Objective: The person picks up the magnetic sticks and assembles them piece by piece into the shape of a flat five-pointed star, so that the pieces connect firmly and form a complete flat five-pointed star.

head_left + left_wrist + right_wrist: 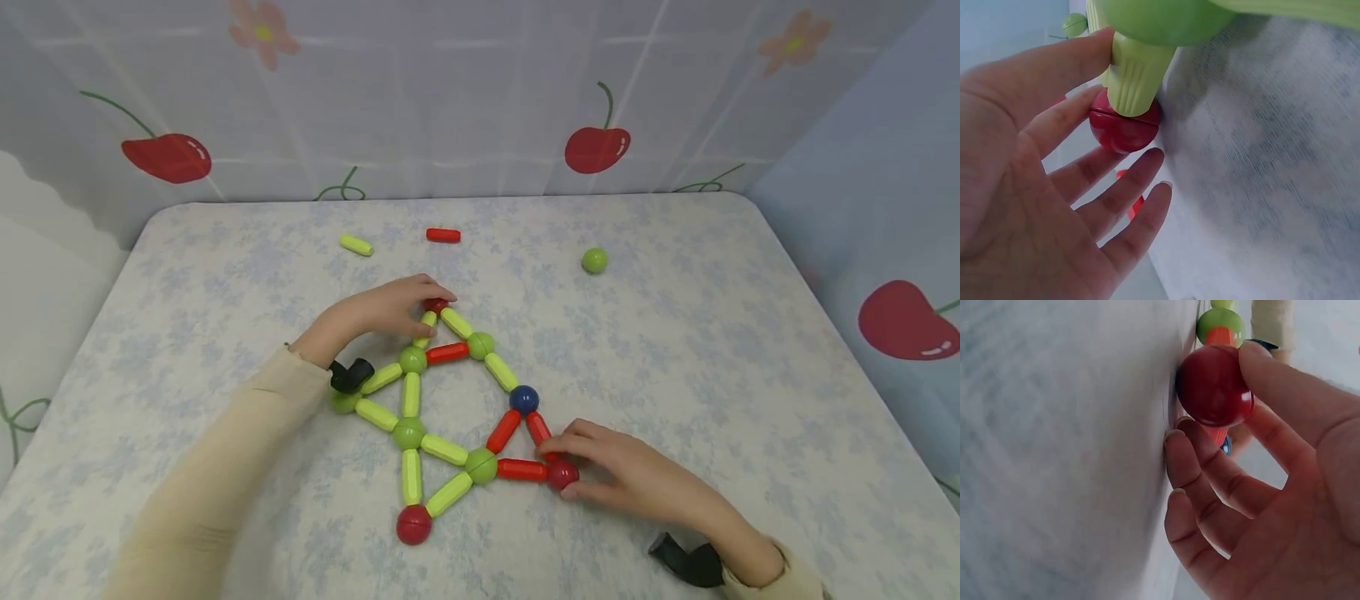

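A flat frame of toy balls and rods lies on the table, with yellow-green rods (411,395), red rods (522,470), green balls (408,433) and one blue ball (523,399). At its far corner my left hand (393,308) grips it, thumb on a yellow-green rod (1138,78) and index finger by the red ball (1125,128); the other fingers are spread. My right hand (622,467) pinches the right corner, its thumb on another red ball (1216,387) and its fingers beside the adjoining red rod. A third red ball (414,525) forms the near corner.
Beyond the frame lie a loose yellow-green rod (356,245), a loose red rod (443,236) and a loose green ball (595,261). A cherry-patterned curtain (465,100) hangs behind the table's far edge. Each wrist carries a black camera mount (686,562).
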Tool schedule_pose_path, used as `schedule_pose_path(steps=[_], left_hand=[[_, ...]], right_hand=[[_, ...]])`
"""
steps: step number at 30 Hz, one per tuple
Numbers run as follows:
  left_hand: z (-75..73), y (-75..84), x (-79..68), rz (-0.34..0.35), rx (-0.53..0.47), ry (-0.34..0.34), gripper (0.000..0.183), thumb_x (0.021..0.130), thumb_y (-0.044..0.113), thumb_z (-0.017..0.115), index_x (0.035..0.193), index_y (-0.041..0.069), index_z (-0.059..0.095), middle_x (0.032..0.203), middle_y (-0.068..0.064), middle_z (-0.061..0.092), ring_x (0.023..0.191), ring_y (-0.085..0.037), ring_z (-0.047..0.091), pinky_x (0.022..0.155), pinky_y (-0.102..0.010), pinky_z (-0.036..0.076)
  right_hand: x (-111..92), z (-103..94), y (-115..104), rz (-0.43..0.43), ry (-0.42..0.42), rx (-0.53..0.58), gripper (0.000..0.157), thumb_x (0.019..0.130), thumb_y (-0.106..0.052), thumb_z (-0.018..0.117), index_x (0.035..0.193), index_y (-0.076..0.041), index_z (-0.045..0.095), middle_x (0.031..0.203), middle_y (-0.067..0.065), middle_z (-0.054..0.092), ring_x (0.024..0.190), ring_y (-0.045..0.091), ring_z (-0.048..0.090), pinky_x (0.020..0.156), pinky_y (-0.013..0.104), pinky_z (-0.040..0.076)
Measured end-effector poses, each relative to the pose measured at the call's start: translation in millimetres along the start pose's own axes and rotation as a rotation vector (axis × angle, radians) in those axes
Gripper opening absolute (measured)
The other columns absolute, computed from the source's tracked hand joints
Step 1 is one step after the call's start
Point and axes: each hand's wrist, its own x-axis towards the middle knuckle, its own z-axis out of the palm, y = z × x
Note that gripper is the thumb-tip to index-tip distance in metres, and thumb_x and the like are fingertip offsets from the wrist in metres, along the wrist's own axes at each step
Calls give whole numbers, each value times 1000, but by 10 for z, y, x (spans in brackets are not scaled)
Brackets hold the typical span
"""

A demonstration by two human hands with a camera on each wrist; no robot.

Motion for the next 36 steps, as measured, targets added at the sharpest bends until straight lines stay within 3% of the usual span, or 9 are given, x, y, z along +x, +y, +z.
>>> schedule_pose_path(steps=[9, 14, 19, 22, 24, 27, 31, 33, 36], left_hand=[[73, -176, -389, -133, -65, 138, 37, 86, 18, 70, 118, 5, 60, 106, -12, 51, 94, -26, 49, 82, -40, 41], [178, -244, -585, -110, -132, 194, 21, 85, 17, 71, 102, 7, 64, 90, -4, 55, 81, -21, 48, 71, -35, 41], [262, -310, -675, -62, -200, 159, 14, 86, 18, 70, 96, 11, 64, 83, 1, 55, 78, -18, 49, 70, -34, 42], [249, -370, -676, -50, -233, 135, 16, 88, 21, 67, 101, 11, 65, 89, 1, 59, 83, -17, 53, 75, -35, 45], [180, -433, -655, -49, -247, 165, 21, 90, 20, 65, 107, 8, 64, 98, -2, 61, 90, -20, 55, 80, -38, 45], [-3, -569, -562, -78, -235, 315, 30, 93, 14, 61, 120, 1, 58, 116, -14, 56, 103, -29, 54, 87, -46, 42], [-258, -799, -368, -192, -167, 517, 44, 92, 7, 59, 134, 0, 46, 136, -22, 38, 120, -40, 40, 95, -53, 34], [-334, -912, -293, -252, -135, 511, 47, 92, 6, 58, 137, 1, 43, 140, -23, 32, 126, -41, 31, 99, -54, 28], [-369, -1017, -213, -301, -85, 430, 45, 91, 2, 56, 134, -1, 46, 140, -24, 34, 128, -41, 29, 100, -54, 25]], right_hand=[[269, -270, 319, -55, 204, -30, 24, 88, -11, 67, 109, -20, 64, 105, -8, 56, 88, 10, 51, 72, 32, 47], [535, -460, 483, -16, 306, -54, 20, 86, -4, 67, 103, -14, 63, 100, -3, 59, 82, 15, 50, 65, 33, 44], [733, -575, 605, 21, 372, -30, 21, 88, -3, 65, 108, -7, 60, 99, 2, 59, 83, 18, 53, 68, 35, 46], [760, -580, 647, 36, 373, -13, 23, 88, -3, 64, 111, -6, 60, 101, 4, 59, 83, 19, 54, 72, 36, 47], [745, -568, 664, 42, 371, 1, 23, 89, -4, 64, 111, -6, 60, 101, 4, 59, 83, 20, 54, 73, 36, 47], [716, -545, 684, 46, 376, 27, 22, 89, -6, 64, 111, -6, 61, 103, 5, 59, 85, 20, 55, 74, 37, 48], [708, -515, 687, 46, 384, 66, 21, 91, -8, 63, 111, -6, 61, 105, 5, 58, 85, 20, 54, 74, 36, 46], [712, -517, 597, 46, 376, 83, 21, 91, -5, 62, 112, -3, 60, 105, 8, 58, 85, 22, 53, 74, 36, 45], [731, -504, 531, 44, 364, 102, 21, 91, -5, 61, 112, -2, 60, 105, 9, 58, 84, 24, 52, 73, 35, 44]])
